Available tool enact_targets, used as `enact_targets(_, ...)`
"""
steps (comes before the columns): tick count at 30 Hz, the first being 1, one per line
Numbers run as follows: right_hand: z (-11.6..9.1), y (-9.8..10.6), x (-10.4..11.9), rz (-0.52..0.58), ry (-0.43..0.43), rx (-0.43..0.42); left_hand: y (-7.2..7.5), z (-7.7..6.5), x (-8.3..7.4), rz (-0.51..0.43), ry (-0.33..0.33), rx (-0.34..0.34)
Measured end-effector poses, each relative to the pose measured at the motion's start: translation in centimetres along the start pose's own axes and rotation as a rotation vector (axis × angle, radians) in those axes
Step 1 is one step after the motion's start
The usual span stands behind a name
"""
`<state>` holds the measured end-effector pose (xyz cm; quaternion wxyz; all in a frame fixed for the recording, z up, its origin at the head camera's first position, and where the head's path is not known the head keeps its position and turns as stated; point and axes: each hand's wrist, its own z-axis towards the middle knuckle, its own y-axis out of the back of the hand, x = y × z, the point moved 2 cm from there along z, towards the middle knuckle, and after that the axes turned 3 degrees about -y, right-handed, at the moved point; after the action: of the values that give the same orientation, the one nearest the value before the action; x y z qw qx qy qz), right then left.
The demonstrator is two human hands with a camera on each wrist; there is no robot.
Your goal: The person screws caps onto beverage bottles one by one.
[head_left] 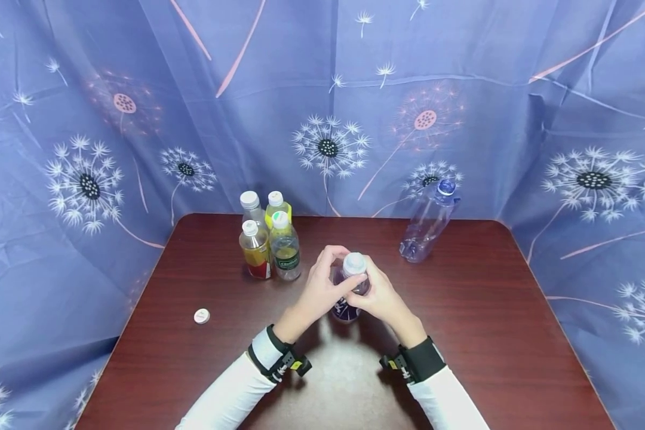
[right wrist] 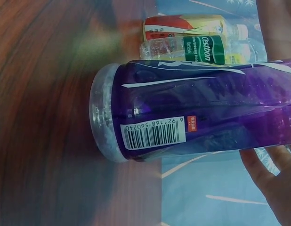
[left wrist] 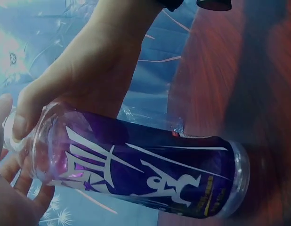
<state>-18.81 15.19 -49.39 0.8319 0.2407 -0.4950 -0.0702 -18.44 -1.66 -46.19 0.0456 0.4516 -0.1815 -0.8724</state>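
Note:
A clear plastic bottle (head_left: 346, 310) with a dark purple wrap label stands upright at the middle of the table, its white cap (head_left: 355, 263) on top. My left hand (head_left: 325, 286) grips it from the left around the shoulder, thumb laid across the front just under the cap. From the other side my right hand (head_left: 380, 295) curls round the same upper part, its thumb below the left one. Up close in the left wrist view, the purple label (left wrist: 150, 165) carries white lettering. A barcode (right wrist: 154, 133) faces the right wrist camera. Some fingers are hidden behind the bottle.
Several capped bottles cluster at the back left, among them a green-labelled one (head_left: 287, 260) and one with a yellow and red label (head_left: 257, 257). A loose white cap (head_left: 201, 316) lies on the left. An empty bluish bottle (head_left: 427, 224) stands at the back right, before the curtain (head_left: 279, 89).

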Motion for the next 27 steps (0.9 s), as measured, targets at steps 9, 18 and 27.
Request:
enact_targets(9, -0.05, 0.27, -0.02, -0.014, 0.011, -0.008, -0.13, 0.17, -0.13, 0.099, -0.067, -0.004)
enact_targets(18, -0.07, -0.01, -0.08, 0.016, 0.028, 0.009, -0.34, -0.05, -0.36, 0.038, -0.058, -0.09)
enact_targets(27, -0.05, 0.18, 0.05, 0.012, 0.011, 0.017, -0.3, -0.09, -0.28, -0.036, -0.028, -0.079)
